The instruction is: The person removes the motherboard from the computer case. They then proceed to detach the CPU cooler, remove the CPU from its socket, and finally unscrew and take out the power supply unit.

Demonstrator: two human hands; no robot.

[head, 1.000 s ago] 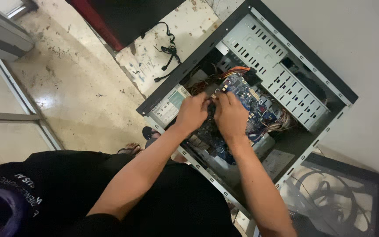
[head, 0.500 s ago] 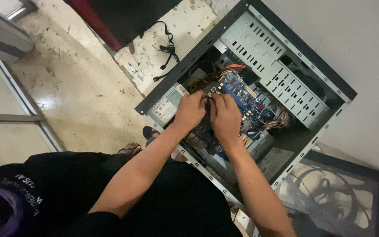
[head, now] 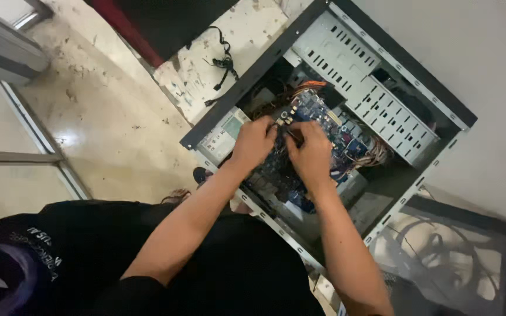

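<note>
**Both hands inside the open computer case**

Stained floor (head: pixel 118 117) surrounds the open computer case (head: pixel 393 64). Your left hand (head: pixel 253 143) and right hand (head: pixel 308 153) meet over its blue motherboard (head: pixel 323 120), fingers curled together; whether they pinch anything, you cannot tell.

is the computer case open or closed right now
Open: the computer case lies on its side with no side panel on, so the blue circuit board and wires show.

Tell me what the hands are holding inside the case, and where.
Cannot be told: left hand and right hand meet over the blue board, fingertips hiding any part.
</note>
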